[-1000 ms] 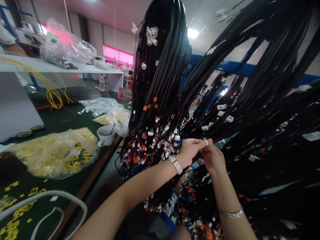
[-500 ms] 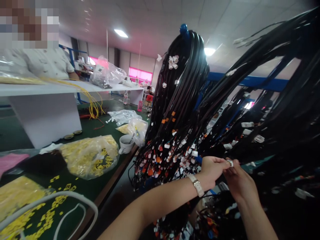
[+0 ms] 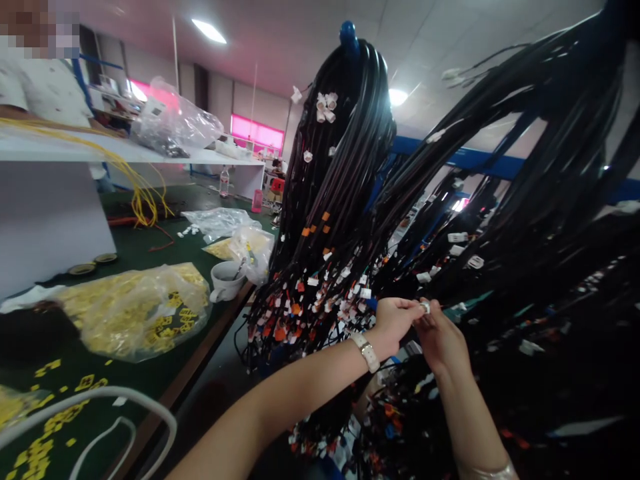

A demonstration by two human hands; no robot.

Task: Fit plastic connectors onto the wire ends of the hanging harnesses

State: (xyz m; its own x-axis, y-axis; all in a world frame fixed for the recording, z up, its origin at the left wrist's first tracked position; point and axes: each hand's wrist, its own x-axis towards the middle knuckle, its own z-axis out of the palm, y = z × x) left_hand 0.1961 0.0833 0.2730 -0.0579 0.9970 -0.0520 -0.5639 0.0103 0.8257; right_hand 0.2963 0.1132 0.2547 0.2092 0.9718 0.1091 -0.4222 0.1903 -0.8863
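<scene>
A small white connector (image 3: pixel 426 307) is pinched between my two hands, in front of the hanging black wire harnesses (image 3: pixel 345 160). My left hand (image 3: pixel 395 325), with a white-strapped watch (image 3: pixel 367 352) on its wrist, has thumb and fingertips closed on the connector's left side. From the right, my right hand (image 3: pixel 444 340) grips the same connector with curled fingers. The fingertips hide part of it. Just left of my hands hang many harness ends with white, orange and red connectors (image 3: pixel 295 309).
On the green table stand a clear bag of yellow pieces (image 3: pixel 140 310), a grey-white mug (image 3: pixel 227 280) and loose yellow pieces (image 3: pixel 50 427). Yellow wires (image 3: pixel 143 193) droop from a white shelf (image 3: pixel 50 148). A blue rack bar (image 3: pixel 460 157) carries the harnesses. A person (image 3: pixel 43 83) stands behind the shelf.
The whole view has shifted, so my hands and the surroundings appear further left and slightly higher. Both hands keep their pinch on the white connector.
</scene>
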